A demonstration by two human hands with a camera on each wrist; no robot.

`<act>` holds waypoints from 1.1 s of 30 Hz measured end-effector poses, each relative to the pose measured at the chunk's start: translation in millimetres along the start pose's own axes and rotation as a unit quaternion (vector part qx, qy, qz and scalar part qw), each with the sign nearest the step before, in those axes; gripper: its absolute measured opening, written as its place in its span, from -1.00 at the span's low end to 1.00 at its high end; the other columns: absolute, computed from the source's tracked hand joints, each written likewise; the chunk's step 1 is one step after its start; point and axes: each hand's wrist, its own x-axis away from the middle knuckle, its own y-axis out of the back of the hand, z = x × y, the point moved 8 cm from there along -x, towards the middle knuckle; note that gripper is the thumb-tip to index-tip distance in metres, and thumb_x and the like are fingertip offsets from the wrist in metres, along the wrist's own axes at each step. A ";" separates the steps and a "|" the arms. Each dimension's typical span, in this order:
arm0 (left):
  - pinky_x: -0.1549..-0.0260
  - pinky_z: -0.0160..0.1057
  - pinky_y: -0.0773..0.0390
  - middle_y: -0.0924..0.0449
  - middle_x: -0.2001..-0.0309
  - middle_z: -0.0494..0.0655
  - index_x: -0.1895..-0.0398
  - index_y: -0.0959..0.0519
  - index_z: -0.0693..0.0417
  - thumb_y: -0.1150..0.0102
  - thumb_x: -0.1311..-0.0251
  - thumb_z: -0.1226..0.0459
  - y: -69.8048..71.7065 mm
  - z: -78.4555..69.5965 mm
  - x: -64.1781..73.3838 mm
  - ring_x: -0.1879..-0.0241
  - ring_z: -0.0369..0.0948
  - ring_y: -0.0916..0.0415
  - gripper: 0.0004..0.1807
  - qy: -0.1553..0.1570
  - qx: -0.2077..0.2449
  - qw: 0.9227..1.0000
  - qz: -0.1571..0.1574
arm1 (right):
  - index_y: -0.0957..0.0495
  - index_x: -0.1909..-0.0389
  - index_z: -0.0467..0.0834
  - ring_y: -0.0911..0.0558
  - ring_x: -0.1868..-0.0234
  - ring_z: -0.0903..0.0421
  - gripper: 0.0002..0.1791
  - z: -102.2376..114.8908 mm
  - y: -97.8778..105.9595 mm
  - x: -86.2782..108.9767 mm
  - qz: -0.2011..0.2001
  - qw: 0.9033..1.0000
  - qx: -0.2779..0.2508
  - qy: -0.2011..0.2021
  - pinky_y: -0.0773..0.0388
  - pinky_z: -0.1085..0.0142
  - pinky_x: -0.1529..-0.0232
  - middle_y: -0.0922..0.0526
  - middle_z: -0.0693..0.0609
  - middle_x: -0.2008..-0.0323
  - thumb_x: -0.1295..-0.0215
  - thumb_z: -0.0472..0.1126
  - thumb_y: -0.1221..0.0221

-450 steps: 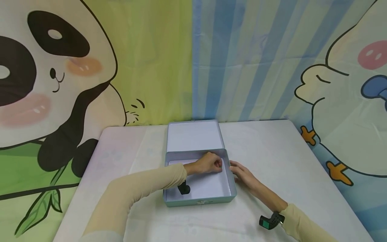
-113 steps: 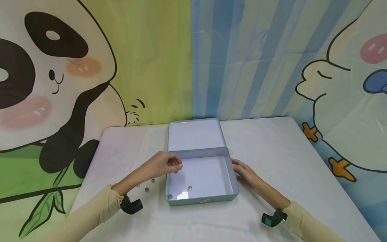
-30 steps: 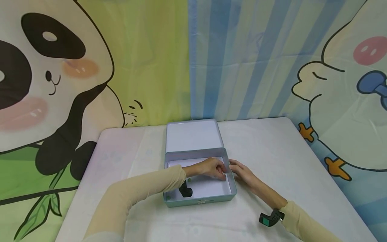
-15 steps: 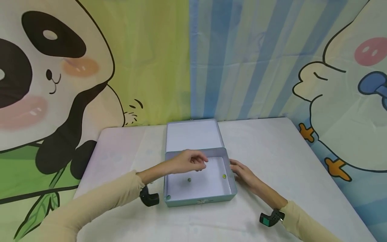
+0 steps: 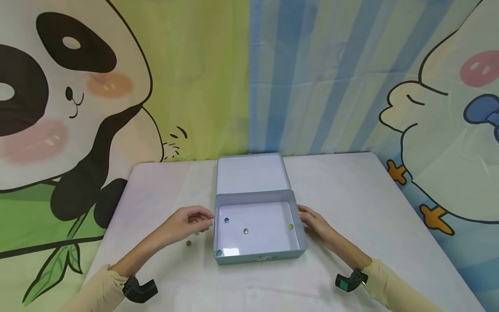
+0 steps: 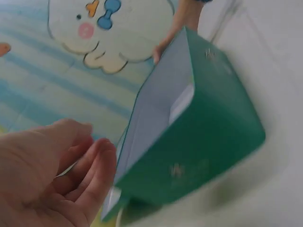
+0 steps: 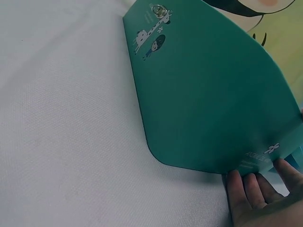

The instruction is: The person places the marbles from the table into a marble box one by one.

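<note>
An open green tin box (image 5: 261,259) with a pale inside stands mid-table. Several glass marbles lie on its floor: a blue marble (image 5: 226,220) at left, a green marble (image 5: 246,231) near the middle, a yellow-green marble (image 5: 290,226) by the right wall, another in the front left corner. My left hand (image 5: 191,223) is just left of the box, fingers loosely bent, nothing seen between them in the left wrist view. Loose marbles (image 5: 189,243) sit on the table below it, partly hidden by the fingers. My right hand (image 5: 317,225) rests its fingertips against the box's right side.
The box's lid (image 5: 251,175) lies folded back behind it. A white cloth covers the table (image 5: 335,182), whose far edge meets a cartoon-printed curtain (image 5: 296,86). Each wrist carries a black strapped camera (image 5: 140,290).
My left hand has gone from the box's right end leftward over the wall to the table marbles. A yellow-green marble now shows by the right wall, let go there. The right hand stays put.
</note>
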 end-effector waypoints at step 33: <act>0.39 -0.43 -0.54 -0.72 0.30 -0.14 0.18 -0.71 0.02 -0.36 -0.11 0.24 30.4 116.2 54.6 0.36 -0.38 -0.55 -0.80 0.128 -0.102 0.975 -0.150 | -0.09 -0.48 -0.09 -0.09 -0.51 -0.22 -0.25 2.9 -1.2 1.7 0.004 1.000 -0.005 0.006 -0.08 -0.14 -0.46 -0.16 -0.20 -0.48 -0.40 0.17 0.01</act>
